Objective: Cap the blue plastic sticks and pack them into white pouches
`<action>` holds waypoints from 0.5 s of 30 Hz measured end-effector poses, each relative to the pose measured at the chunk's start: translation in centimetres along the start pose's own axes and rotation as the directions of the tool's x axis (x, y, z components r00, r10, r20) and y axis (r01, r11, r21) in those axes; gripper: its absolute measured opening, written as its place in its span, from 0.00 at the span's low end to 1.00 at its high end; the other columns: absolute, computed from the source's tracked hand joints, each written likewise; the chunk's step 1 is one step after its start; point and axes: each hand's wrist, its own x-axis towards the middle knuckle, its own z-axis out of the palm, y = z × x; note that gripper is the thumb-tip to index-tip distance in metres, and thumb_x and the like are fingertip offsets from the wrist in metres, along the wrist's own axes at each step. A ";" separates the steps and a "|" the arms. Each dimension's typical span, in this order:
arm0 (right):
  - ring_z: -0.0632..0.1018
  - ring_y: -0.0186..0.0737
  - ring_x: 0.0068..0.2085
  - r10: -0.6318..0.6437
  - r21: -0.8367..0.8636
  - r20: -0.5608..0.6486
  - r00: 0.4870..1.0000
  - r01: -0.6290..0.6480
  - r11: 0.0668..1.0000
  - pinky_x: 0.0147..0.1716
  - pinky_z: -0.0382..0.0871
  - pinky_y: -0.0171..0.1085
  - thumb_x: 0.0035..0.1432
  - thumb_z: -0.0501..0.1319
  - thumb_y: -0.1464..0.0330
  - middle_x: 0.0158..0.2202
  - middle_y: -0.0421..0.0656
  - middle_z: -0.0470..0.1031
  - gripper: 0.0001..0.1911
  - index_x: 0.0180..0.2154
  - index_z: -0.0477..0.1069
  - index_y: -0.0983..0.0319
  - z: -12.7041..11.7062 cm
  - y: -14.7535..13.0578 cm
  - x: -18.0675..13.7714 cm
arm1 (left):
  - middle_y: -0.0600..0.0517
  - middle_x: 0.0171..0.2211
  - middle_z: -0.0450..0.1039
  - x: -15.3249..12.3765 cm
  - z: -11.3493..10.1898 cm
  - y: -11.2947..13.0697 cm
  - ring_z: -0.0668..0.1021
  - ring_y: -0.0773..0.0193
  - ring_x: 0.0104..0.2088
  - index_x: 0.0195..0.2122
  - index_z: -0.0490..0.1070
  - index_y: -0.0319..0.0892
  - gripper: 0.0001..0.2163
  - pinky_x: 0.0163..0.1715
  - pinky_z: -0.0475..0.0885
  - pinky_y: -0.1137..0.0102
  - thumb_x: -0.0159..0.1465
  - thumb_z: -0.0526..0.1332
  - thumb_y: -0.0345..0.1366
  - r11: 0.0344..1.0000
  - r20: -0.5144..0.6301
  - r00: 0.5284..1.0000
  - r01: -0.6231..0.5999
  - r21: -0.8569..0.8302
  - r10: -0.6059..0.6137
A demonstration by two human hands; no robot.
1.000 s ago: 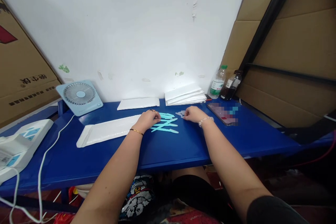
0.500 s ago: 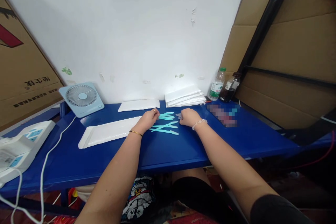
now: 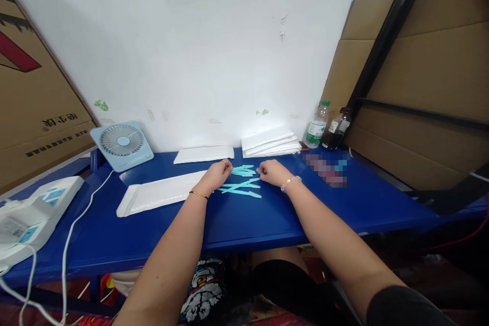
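Slim turquoise eyebrow razors lie on the blue table (image 3: 252, 224). My left hand (image 3: 218, 173) is closed at the left end of a bunch of turquoise razors (image 3: 244, 169), its fingertips pinched round their ends. Just below, several loose razors (image 3: 248, 194) lie crossed over one another. My right hand (image 3: 272, 172) is closed at the bunch's right end, with small translucent pieces (image 3: 259, 170) at its fingertips; their kind is too small to tell. A white padded envelope (image 3: 160, 193) lies flat to the left, partly behind my left wrist.
Another white envelope (image 3: 204, 154) and a stack of envelopes (image 3: 269, 142) lie by the wall. A light blue fan (image 3: 123, 145) and a white power strip (image 3: 53, 204) are left. Right are a green-capped bottle (image 3: 316, 127), a dark drink bottle (image 3: 336, 131) and a blurred flat object (image 3: 324, 169).
My right hand has shifted slightly left, closer to the bunch, and less of the translucent pieces shows. My left hand keeps its place. The whole view has moved slightly.
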 end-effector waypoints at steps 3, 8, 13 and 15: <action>0.74 0.35 0.30 -0.007 0.307 -0.070 0.997 0.029 0.951 0.30 0.63 0.32 0.58 0.54 0.65 0.29 0.42 0.76 0.10 0.32 0.71 0.63 -0.3 1.2 -0.1 | 0.54 0.28 0.70 0.0 -0.1 -0.1 0.70 0.65 0.27 0.31 0.63 0.44 0.08 0.27 0.62 0.72 0.63 0.48 0.38 1.000 -0.010 1.000 -0.017 0.003 0.017; 0.74 0.35 0.27 -0.007 0.565 -0.049 0.999 0.033 0.825 0.30 0.64 0.33 0.59 0.53 0.62 0.25 0.39 0.73 0.11 0.34 0.68 0.62 -0.5 1.9 -0.1 | 0.54 0.27 0.71 0.0 -0.1 -0.2 0.70 0.65 0.27 0.31 0.64 0.43 0.09 0.27 0.62 0.72 0.64 0.48 0.38 1.000 -0.020 0.999 -0.026 0.012 0.027; 0.73 0.34 0.27 -0.040 0.581 -0.060 0.997 0.068 0.811 0.29 0.64 0.32 0.58 0.54 0.62 0.26 0.38 0.71 0.10 0.33 0.69 0.62 -0.3 1.5 -0.1 | 0.53 0.28 0.71 0.0 -0.1 -0.2 0.71 0.65 0.27 0.31 0.64 0.43 0.09 0.27 0.62 0.71 0.64 0.48 0.39 1.000 -0.011 1.000 -0.022 0.011 0.023; 0.73 0.34 0.27 -0.042 0.584 -0.057 0.997 0.067 0.809 0.29 0.64 0.33 0.58 0.54 0.64 0.26 0.38 0.71 0.10 0.33 0.70 0.62 -0.2 1.4 -0.1 | 0.53 0.28 0.71 0.1 -0.1 -0.2 0.71 0.65 0.28 0.31 0.64 0.43 0.09 0.28 0.62 0.71 0.64 0.48 0.39 1.000 -0.006 1.000 -0.028 0.009 0.028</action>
